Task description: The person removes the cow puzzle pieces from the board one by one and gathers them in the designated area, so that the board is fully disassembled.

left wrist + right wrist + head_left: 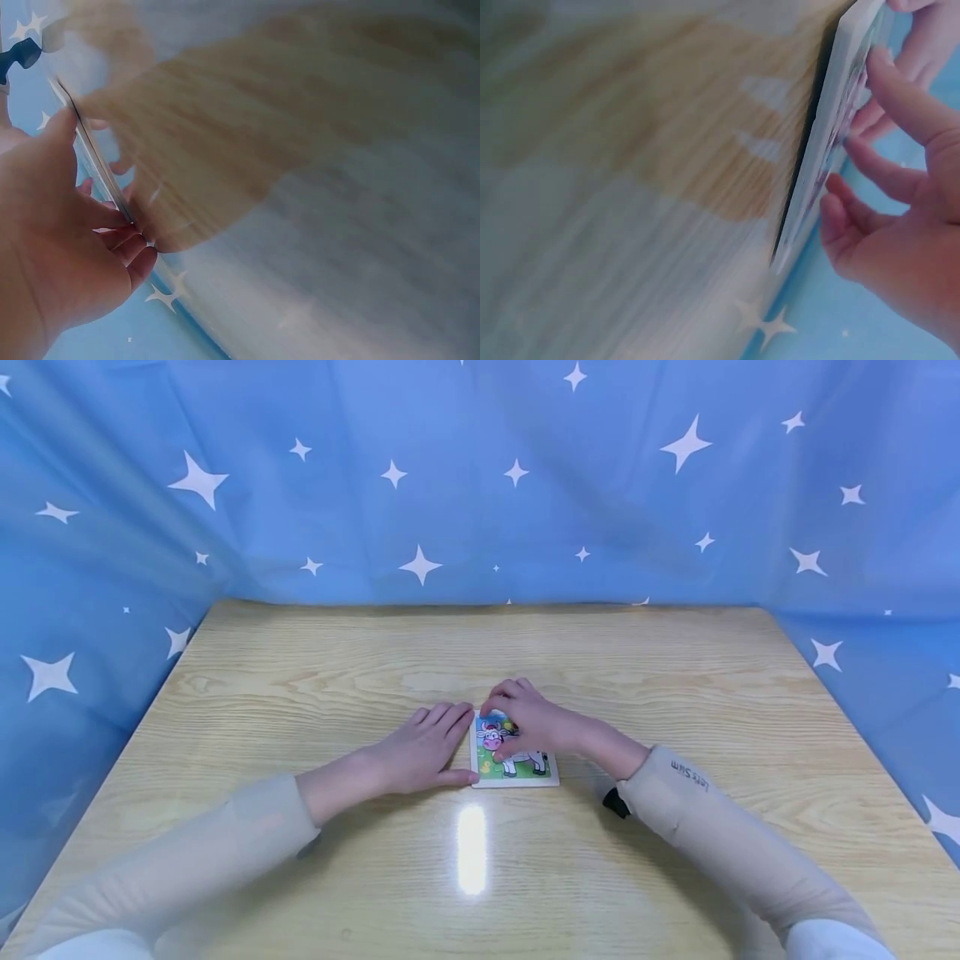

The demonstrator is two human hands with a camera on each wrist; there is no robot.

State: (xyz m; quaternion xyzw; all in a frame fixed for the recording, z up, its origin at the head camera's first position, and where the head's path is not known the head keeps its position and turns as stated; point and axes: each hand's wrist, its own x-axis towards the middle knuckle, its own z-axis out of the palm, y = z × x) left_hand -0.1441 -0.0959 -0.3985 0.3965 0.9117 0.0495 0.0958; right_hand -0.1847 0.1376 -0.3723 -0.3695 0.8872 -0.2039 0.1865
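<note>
A small flat puzzle [491, 740] lies on the table, showing a cartoon cow on grass inside a white border. My left hand [426, 752] rests at its left side, thumb at the near corner and extended fingers at the far corner. Over the picture is my right hand [529, 723], thumb and fingers spread apart and curving down, covering the upper right part. The right wrist view has the right hand's fingertips touching the face of the puzzle [826, 142]. From the left wrist, the puzzle [94, 150] appears edge-on beside the left hand [79, 232].
The wood-grain table [345, 685] has a bright light reflection in front of the puzzle. A blue curtain [465, 510] with white stars hangs behind the table and along both sides. A small black object [616, 803] shows under the right wrist.
</note>
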